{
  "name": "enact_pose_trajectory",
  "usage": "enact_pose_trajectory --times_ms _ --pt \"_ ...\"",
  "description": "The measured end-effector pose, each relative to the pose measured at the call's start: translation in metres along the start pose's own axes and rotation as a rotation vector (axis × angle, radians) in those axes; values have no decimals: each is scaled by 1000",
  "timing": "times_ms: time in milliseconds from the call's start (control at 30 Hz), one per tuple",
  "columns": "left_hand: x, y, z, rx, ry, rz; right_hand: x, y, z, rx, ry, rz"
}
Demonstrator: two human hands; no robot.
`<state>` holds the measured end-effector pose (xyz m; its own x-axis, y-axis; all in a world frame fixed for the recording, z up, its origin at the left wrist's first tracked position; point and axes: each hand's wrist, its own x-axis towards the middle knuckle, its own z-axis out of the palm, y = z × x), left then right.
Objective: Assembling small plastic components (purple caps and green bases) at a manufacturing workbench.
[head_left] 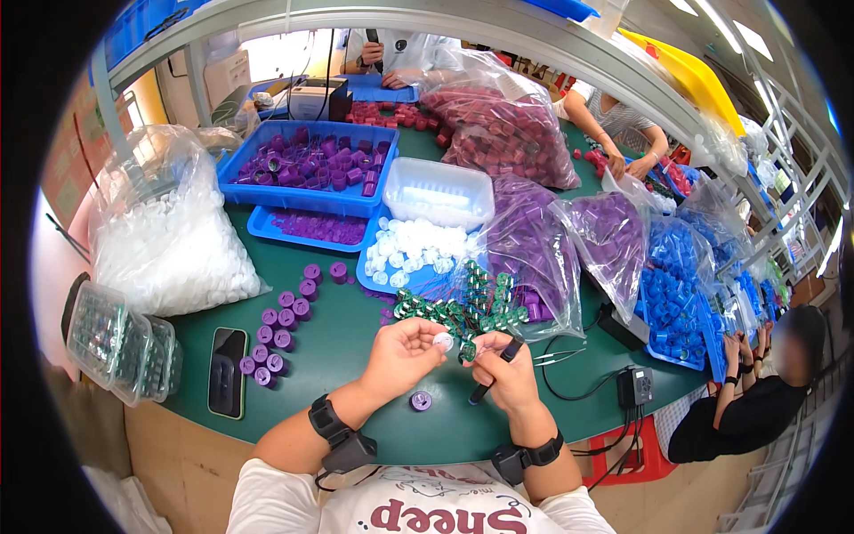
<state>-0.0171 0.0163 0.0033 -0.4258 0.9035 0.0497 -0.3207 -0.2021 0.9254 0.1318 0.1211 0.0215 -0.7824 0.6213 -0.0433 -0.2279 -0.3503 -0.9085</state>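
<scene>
My left hand (398,358) pinches a small white round piece (443,341) between thumb and fingertips. Close beside it, my right hand (509,378) grips a black pen-shaped tool (511,350) and holds a small green circuit board (467,351) at its fingertips. Just beyond both hands lies a pile of green circuit boards (436,310) with thin wires. A single purple round cap (421,401) rests on the table below my hands. Further left, several purple caps (286,318) stand in slanting rows.
Blue trays (302,203) of purple parts, a tray of clear white pieces (414,249) and bags of purple parts (534,240) fill the back. A phone (228,372) lies left, near clear containers (120,343). Co-workers sit across and at right. Cables run from a black box (635,386).
</scene>
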Motion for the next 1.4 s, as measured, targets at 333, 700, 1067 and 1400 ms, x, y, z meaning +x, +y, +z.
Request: enact_pose_trajectory --times_ms 333,700,1067,1400 --pt "7 3 -11 -13 -30 -157 1 1 -1 209 12 127" --pt "4 8 -3 -203 -13 -259 3 8 2 33 42 61" --pt "2 4 -9 -90 -80 -236 2 10 3 63 60 40" --pt "-2 0 2 169 19 87 1 4 3 -145 92 12"
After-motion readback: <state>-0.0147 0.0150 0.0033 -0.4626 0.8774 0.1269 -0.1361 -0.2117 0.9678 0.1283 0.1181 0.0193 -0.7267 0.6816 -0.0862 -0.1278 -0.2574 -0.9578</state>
